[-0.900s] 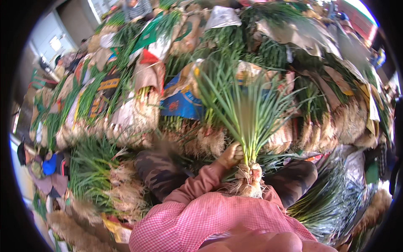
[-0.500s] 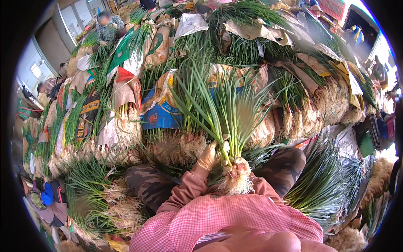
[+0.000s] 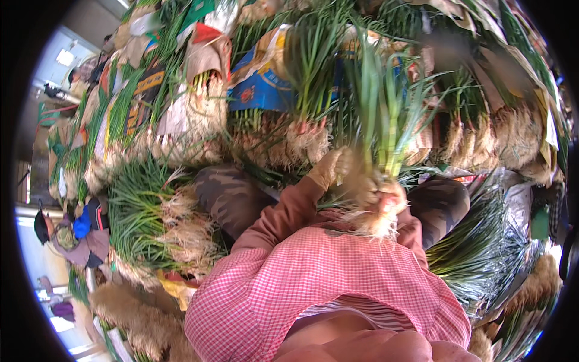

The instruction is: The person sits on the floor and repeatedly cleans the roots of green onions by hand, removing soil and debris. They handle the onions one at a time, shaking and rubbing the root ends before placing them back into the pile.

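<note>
A bunch of green garlic (image 3: 392,130), with long flat leaves and a pale root end, stands upright before my chest. My right hand (image 3: 380,188) is closed around its lower stems, just above the hanging roots; motion blurs the fingers. To the left of the stems is my left hand (image 3: 335,167), in a pale, soiled glove. Its fingers are curled closed, and what they hold, if anything, is hidden. A small gap shows between this hand and the held bunch.
Loose green garlic (image 3: 142,202) lies in a pile by my left knee, more (image 3: 482,253) by my right. Ahead, rows of rooted bunches (image 3: 304,139) lie partly covered by sacks, one a blue sack (image 3: 259,90). My camouflage-clad legs (image 3: 232,196) are crossed.
The bunch has moved right and tilted, its roots swinging. My left hand has come off its stems and is now apart on the left. The view has dipped toward my lap.
</note>
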Available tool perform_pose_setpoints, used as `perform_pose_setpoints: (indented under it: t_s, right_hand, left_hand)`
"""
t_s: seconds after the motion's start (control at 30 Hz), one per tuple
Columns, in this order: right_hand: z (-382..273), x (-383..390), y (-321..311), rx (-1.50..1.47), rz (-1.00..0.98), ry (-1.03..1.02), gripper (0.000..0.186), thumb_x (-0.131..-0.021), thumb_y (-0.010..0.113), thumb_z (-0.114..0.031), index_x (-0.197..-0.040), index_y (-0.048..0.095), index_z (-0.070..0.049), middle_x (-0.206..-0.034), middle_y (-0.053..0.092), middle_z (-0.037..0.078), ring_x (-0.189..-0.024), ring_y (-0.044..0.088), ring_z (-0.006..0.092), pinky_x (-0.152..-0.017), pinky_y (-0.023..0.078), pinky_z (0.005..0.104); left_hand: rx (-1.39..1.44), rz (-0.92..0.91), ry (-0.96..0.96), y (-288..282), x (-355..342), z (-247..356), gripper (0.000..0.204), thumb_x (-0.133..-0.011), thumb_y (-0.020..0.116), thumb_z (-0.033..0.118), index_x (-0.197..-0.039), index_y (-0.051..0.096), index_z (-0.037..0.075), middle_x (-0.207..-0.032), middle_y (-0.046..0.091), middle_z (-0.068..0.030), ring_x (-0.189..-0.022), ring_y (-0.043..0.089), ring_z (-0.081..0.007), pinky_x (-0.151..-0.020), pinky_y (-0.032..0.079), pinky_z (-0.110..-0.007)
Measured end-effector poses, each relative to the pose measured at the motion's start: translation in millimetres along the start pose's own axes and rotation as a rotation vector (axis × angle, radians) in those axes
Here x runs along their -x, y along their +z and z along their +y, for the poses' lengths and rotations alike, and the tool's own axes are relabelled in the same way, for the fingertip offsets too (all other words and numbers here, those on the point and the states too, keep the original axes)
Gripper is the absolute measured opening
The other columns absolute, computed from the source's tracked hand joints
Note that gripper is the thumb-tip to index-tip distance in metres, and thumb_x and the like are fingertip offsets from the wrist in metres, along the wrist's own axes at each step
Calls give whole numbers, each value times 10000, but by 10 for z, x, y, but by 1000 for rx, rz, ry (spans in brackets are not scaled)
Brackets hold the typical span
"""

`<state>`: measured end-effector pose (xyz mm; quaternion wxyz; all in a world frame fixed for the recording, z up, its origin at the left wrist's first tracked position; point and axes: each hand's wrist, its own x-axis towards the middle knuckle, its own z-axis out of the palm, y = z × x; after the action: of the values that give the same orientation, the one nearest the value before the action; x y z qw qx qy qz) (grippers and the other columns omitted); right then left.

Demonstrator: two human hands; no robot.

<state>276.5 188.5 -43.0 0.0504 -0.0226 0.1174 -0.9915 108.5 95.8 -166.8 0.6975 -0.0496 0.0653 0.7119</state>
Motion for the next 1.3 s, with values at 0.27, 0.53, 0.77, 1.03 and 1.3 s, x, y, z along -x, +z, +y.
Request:
perform_pose_setpoints:
  t_s: [0.27, 0.53, 0.77, 1.03, 1.3]
  right_hand:
    - [-349, -31, -146, 142, 137, -328, 373, -795, 588, -187, -1062, 544, 70, -1059, 602, 152, -683, 556, 167, -599, 478, 316]
    - [-64, -266, -478, -128, 190, 61, 557, -732, 615, -86, -1245, 424, 15, -709, 452, -27, -595, 400, 103, -604, 379, 265]
    - [7, -228, -432, 74, 333, 61, 308, -739, 614, -59, -1031, 527, -12, -694, 582, 66, -578, 605, 194, -603, 556, 325]
    - [-45, -141, -554, -60, 242, 50, 217, -777, 563, -62, -986, 502, -61, -909, 545, 79, -727, 532, 215, -666, 465, 339]
    - [60, -209, -218, -251, 115, -53, 164, -748, 572, -85, -866, 460, -82, -828, 436, 44, -679, 438, 156, -673, 410, 329]
  left_hand:
    - [-2479, 441, 57, 872, 417, 323, 426, -833, 575, 436, -962, 578, 30, -911, 609, -200, -820, 606, -330, -756, 483, -417]
    - [-2391, 1259, 437, 994, 107, 1368, 556, -847, 546, 261, -1332, 363, 59, -821, 614, -169, -735, 625, -281, -669, 495, -399]
    - [-2070, 966, 438, 1299, 94, 221, 403, -860, 520, 347, -1154, 527, 71, -764, 634, -191, -706, 633, -331, -597, 499, -430]
    - [-1291, 419, 463, 546, 63, -201, 284, -950, 447, 257, -1105, 541, 38, -833, 639, -151, -739, 616, -286, -649, 482, -346]
    - [-2269, 722, 799, 593, 209, 14, 419, -936, 418, 321, -717, 593, 10, -594, 573, -180, -557, 595, -335, -510, 468, -428]
